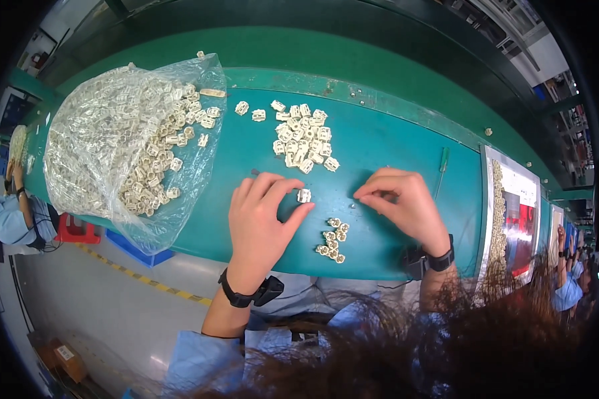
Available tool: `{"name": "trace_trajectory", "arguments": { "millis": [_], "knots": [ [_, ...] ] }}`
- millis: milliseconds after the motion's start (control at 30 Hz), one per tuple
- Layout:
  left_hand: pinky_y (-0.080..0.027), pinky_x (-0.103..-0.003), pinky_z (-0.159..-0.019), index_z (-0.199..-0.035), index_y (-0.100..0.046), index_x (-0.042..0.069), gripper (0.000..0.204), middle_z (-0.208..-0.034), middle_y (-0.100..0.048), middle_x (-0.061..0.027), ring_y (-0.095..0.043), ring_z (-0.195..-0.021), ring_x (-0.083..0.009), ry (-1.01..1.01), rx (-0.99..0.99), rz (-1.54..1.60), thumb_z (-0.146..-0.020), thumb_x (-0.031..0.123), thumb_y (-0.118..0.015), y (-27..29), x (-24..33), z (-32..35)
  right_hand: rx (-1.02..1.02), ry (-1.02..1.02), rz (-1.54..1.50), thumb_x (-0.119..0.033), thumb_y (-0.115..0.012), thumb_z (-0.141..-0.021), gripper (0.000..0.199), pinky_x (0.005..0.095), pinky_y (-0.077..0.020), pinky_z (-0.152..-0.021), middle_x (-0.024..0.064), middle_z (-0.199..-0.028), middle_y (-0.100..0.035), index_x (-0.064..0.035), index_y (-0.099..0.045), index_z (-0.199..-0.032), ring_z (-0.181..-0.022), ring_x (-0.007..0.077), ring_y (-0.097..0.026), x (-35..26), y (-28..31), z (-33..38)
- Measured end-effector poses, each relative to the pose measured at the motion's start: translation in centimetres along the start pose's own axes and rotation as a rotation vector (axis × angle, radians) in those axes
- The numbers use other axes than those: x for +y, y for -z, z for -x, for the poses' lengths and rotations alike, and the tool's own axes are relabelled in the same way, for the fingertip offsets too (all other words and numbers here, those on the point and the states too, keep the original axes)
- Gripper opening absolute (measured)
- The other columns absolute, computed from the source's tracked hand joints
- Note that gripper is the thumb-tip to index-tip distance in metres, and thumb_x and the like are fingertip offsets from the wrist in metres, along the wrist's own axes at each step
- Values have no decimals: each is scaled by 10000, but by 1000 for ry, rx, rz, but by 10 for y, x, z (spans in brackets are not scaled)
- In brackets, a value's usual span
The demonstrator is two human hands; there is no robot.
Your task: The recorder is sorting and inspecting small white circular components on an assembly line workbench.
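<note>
My left hand [258, 214] holds a small cream plastic part [304, 195] between thumb and forefinger, just over the green work surface. To its right, my right hand [406, 205] has thumb and forefinger pinched together; whatever is in that pinch is too small to make out. A tiny shiny metal piece [353, 205] shows just below those fingertips. Beyond both hands lies a loose pile of similar cream parts [303, 137]. Closer to me, between the hands, several more cream parts [332, 241] stand in a small cluster with their round openings up.
A large clear plastic bag [90, 143] full of cream parts spills open at the left. A green-handled screwdriver [444, 159] lies at the right, before a metal-edged tray [489, 219] of parts. Below the bench edge sits a blue bin [136, 249]. Other people work at both far sides.
</note>
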State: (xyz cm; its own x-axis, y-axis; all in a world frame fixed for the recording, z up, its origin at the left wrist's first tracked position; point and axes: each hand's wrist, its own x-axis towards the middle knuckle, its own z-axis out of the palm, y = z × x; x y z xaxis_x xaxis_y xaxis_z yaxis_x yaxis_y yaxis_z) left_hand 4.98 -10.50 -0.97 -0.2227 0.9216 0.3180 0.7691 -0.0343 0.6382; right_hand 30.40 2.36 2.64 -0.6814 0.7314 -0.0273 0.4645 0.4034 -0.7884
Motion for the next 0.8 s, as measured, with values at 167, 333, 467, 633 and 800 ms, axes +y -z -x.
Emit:
{"name": "trace_trajectory", "arguments": {
  "millis": [167, 333, 467, 633, 800],
  "knots": [
    [-542, -410, -942, -1132, -839, 139, 312, -1080, -720, -18, -658, -1009, -271, -64, -14, -4, -840, 139, -949, -1, 3, -2, 12, -4, 59, 11, -862, -935, 156, 295, -587, -710, 56, -954, -766, -43, -864, -1081, -813, 151, -728, -7, -9, 0],
    [-562, -416, -939, -1111, -839, 124, 265, -1095, -753, -31, -687, -1023, -280, -102, -50, 50, -862, 93, -922, -3, -1, -1, -41, -5, 41, 2, -873, -913, 160, 315, -572, -686, 59, -921, -737, -39, -852, -1066, -794, 165, -717, -12, -6, 4],
    [-587, -404, -889, -1126, -836, 112, 270, -1151, -793, -36, -719, -1043, -268, -111, -104, 160, -874, 48, -909, -4, -6, 0, -127, 57, 60, -4, -879, -899, 166, 324, -561, -674, 68, -908, -721, -46, -846, -1055, -776, 179, -711, -14, -14, 3],
    [-600, -372, -823, -1149, -834, 96, 293, -1210, -820, -40, -740, -1056, -244, -36, -155, 280, -878, 16, -911, -5, -1, 1, -95, 92, 100, -23, -889, -894, 170, 334, -558, -670, 60, -894, -708, -61, -845, -1053, -760, 189, -698, -9, -17, 4],
    [-598, -364, -809, -1179, -848, 99, 314, -1191, -818, -41, -727, -1047, -236, -20, -131, 299, -880, 29, -918, 1, 4, -2, -21, 27, 66, -52, -903, -894, 167, 348, -561, -665, 53, -887, -710, -73, -838, -1047, -744, 195, -695, -15, -18, 3]
  ]
}}
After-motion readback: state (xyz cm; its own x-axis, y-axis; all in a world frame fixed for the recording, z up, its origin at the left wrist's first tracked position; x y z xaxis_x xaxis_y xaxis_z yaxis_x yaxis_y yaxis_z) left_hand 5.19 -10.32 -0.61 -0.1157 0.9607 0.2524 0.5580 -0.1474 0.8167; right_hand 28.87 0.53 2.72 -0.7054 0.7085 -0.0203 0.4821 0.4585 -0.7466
